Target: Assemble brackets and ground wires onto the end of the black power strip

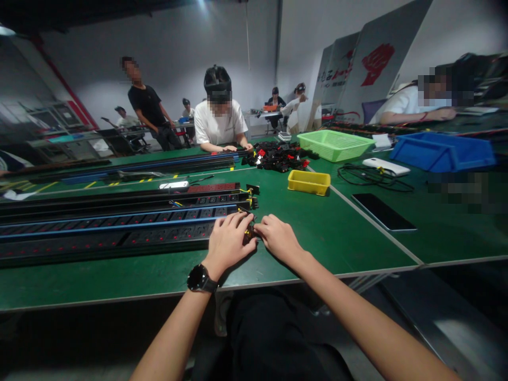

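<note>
Long black power strips (174, 233) with rows of sockets and small red lights lie side by side on the green table. My left hand (230, 241), with a black watch on its wrist, rests over the right end of the nearest strips, fingers bent around it. My right hand (278, 238) is closed in a pinch just right of that end, close to my left fingertips. What sits between the right fingers is hidden. Between the hands a bit of the strip's dark end part shows. Behind them, another strip's end has yellow wires (251, 201) and a small black plate (253, 189) sticking out.
A yellow bin (308, 183), green basket (335, 145) and blue bin (440, 152) stand behind and to the right. Near them lie a pile of black and red parts (278, 156), a black cable (369, 179) and a dark phone (383, 211). A co-worker (220, 121) sits opposite.
</note>
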`<state>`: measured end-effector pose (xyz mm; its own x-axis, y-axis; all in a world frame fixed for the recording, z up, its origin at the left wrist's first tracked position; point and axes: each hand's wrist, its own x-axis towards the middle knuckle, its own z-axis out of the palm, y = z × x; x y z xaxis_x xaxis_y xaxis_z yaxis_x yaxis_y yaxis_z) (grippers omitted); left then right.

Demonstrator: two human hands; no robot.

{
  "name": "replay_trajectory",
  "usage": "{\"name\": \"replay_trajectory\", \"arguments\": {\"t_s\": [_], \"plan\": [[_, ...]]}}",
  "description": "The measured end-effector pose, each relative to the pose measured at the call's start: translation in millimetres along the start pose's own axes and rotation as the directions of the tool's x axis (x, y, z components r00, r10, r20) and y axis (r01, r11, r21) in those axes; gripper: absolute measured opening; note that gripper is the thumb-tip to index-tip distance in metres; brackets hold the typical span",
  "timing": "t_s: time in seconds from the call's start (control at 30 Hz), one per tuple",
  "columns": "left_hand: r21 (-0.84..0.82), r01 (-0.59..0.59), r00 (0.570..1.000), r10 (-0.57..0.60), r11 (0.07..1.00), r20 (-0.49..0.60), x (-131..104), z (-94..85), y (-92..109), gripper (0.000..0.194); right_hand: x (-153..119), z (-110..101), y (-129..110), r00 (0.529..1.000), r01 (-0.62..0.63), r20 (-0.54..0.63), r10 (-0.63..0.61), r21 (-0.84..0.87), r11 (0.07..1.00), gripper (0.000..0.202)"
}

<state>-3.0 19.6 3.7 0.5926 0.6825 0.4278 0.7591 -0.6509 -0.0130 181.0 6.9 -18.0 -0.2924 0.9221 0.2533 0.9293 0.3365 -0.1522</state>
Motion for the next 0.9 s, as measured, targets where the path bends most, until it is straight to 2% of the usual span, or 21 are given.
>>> {"name": "replay_trajectory", "arguments": {"t_s": [0.3, 0.5, 0.9], "plan": [[0.003, 0.0, 1.0, 0.0, 1.0, -0.004, 0.1, -0.1, -0.5, 0.056, -3.6, 0.7, -6.0, 0.999, -0.031, -0.044, 0.031, -0.003, 1.0, 0.029], [-0.001, 0.003, 1.0, -0.003, 1.0, -0.018, -0.1, 1.6, -0.8, 0.054, -4.7, 2.4, -9.4, 0.991, -0.033, -0.126, 0.037, 0.037, 0.999, 0.033], [0.026, -0.008, 1.0, 0.009, 1.0, -0.025, -0.1, 3.1, -0.9, 0.055, -3.4, 0.2, -6.6, 0.995, -0.031, -0.089, 0.035, 0.045, 0.998, 0.023]]}}
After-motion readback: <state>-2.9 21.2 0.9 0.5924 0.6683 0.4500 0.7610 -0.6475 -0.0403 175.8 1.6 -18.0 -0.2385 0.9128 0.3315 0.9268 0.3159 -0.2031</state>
